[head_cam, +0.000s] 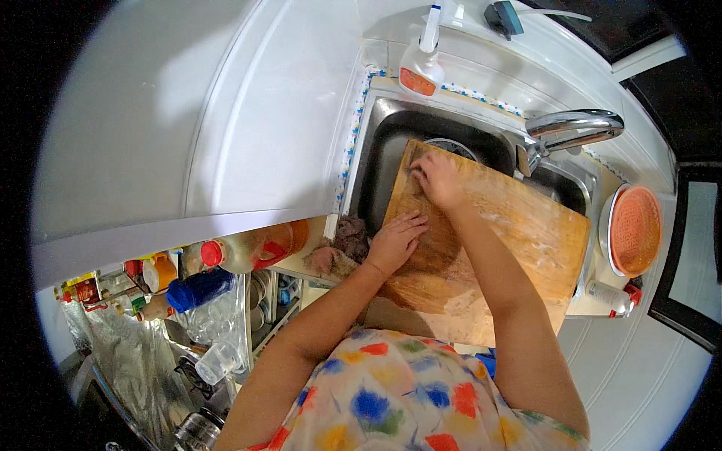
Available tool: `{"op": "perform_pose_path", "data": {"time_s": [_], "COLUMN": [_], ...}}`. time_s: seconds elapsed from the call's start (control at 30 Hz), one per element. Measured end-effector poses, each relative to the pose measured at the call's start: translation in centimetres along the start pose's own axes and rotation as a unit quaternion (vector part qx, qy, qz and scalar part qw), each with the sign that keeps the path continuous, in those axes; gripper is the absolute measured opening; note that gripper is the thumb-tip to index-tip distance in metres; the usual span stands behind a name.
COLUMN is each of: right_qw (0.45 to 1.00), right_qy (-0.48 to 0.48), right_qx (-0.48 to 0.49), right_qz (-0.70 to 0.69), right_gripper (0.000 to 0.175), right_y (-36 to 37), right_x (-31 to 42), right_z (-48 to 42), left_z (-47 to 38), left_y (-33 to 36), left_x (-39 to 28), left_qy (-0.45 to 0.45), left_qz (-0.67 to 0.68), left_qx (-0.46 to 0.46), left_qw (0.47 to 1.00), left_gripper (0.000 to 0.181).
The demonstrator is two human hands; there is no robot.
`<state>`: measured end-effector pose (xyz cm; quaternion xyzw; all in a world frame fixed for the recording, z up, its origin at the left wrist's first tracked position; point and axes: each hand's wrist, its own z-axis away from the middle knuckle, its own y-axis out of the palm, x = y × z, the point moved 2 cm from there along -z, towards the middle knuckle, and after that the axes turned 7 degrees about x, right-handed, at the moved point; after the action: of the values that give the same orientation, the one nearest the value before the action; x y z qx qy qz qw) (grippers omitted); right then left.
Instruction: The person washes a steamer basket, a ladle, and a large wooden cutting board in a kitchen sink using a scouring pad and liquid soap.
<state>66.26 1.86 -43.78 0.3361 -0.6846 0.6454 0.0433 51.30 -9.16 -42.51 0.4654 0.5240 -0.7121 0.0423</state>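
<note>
A large wooden cutting board (524,237) lies slanted across the stainless steel sink (379,147), its near side by my patterned shirt. Parts of its surface look dark and wet, and whitish streaks run along the right half. My left hand (398,241) rests on the board's left part, fingers apart, holding nothing. Farther up, near the board's far left corner, my right hand (437,178) presses down with bent fingers. Something dark shows at those fingertips; whether it is a scrubber or a stain cannot be told.
A chrome faucet (575,127) arches over the sink's right side. Behind stands a white spray bottle (420,70). Left are a bunched cloth (351,239) and a large red-capped bottle (265,246). An orange basket (636,231) and a white bottle (606,296) are at right.
</note>
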Motion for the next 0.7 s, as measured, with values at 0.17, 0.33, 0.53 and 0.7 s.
{"op": "perform_pose_path", "data": {"time_s": [0.17, 0.33, 0.53, 0.7], "right_qw": [0.991, 0.999, 0.993, 0.976], "right_qy": [0.082, -0.039, 0.064, 0.155], "right_qx": [-0.104, -0.028, -0.045, -0.123], "right_qz": [0.018, 0.003, 0.084, 0.096], "right_gripper": [0.014, 0.017, 0.019, 0.016], "right_y": [0.2, 2.3, -0.6, 0.2], "right_x": [-1.9, 2.3, -1.1, -2.1], "right_z": [-4.2, -0.9, -0.5, -2.3], "left_z": [-1.0, -0.3, -0.3, -1.2], "left_y": [0.3, 0.2, 0.1, -0.3], "left_x": [-0.5, 0.2, 0.0, -0.9], "left_qy": [0.012, -0.009, 0.018, 0.010], "left_qz": [-0.006, -0.001, -0.003, -0.005], "left_qx": [0.006, 0.010, -0.012, -0.004], "left_qw": [1.000, 1.000, 1.000, 1.000], "left_gripper": [0.027, 0.027, 0.029, 0.026]}}
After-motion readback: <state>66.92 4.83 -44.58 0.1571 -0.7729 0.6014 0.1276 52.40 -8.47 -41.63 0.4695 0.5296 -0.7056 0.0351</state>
